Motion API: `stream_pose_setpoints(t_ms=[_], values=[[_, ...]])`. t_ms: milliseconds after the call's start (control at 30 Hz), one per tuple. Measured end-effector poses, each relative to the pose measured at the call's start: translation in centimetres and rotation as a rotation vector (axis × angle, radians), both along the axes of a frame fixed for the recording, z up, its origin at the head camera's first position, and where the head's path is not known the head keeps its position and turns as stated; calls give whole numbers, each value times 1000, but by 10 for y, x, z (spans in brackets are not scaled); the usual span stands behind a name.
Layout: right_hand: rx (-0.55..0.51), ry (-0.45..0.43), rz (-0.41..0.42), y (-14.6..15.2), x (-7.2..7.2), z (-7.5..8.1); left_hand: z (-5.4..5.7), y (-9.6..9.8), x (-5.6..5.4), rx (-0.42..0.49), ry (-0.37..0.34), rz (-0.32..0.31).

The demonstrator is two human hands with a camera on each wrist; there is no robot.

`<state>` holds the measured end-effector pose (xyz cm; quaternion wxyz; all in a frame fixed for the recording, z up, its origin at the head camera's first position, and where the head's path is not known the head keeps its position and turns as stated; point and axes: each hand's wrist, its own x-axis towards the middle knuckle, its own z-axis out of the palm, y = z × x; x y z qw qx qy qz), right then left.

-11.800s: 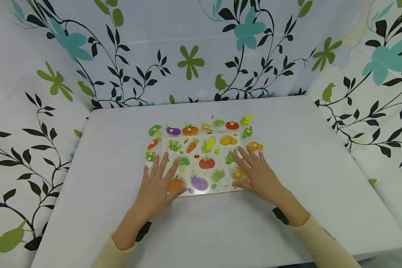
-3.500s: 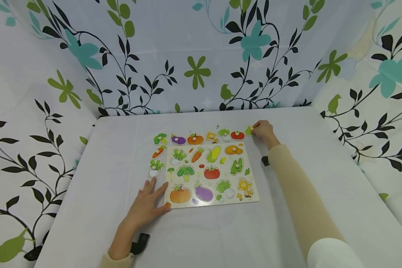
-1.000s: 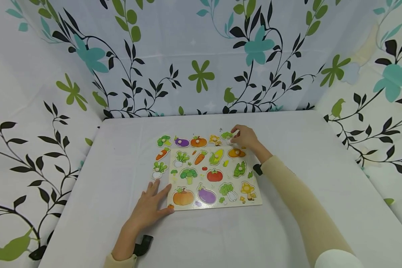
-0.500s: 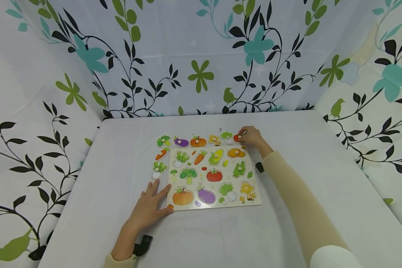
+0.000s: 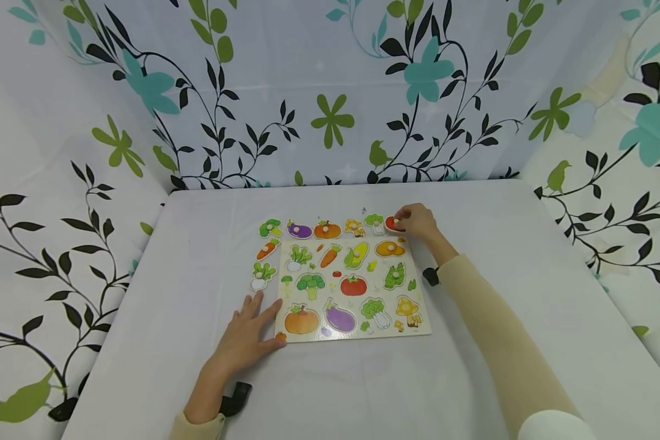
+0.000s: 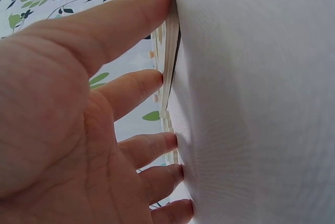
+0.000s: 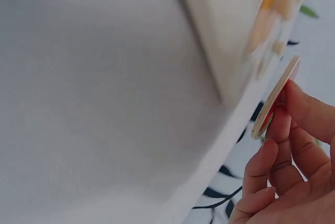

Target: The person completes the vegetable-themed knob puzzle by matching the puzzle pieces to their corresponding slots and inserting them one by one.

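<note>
Starting from the left: that left hand point(image 5: 243, 337) is basically a brace, fingers spread apart, holding nothing, thumb and index against the edge of the puzzle board point(image 5: 375, 285). Up the board's left side lie a loose turnip point(image 5: 260, 278), carrot point(image 5: 266, 250) and broccoli point(image 5: 270, 228). Across the far side you've got eggplant point(image 5: 300, 230), pumpkin point(image 5: 327, 230), mushroom point(image 5: 354, 228) and cabbage point(image 5: 374, 223). Mid-board sits the tomato shape point(image 5: 354, 285), which looks like the match for what's at the end of that row: the tomato piece point(image 5: 392, 223), just past the far right corner, thumb and fingers of the right hand point(image 5: 421, 223) pinched on it. I'd call this the pick-up step. It's tipped in the right wrist view, though honestly I can't tell if it's fully lifted. Next move, I reckon: carry it toward you and left, turn it to suit the outline, press it flat.
</note>
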<state>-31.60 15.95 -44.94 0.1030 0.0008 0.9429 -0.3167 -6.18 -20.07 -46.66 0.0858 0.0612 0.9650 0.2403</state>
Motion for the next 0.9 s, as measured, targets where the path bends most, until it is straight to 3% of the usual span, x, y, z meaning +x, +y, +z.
stream_pose_setpoints(t_ms=[200,367,500,700,900], values=[[-68,17,68,-18,35,7,1,0,0,-7,-7,4],[-64,64,207,-40,74,7,0,0,-1,-5,-2,3],[-33,68,313,-57,96,3,0,-1,-1,-4,-1,6],[-1,21,358,-75,115,-5,-1,-2,-2,-8,-11,5],[40,17,365,-82,119,-8,-1,-1,-2,4,-12,12]])
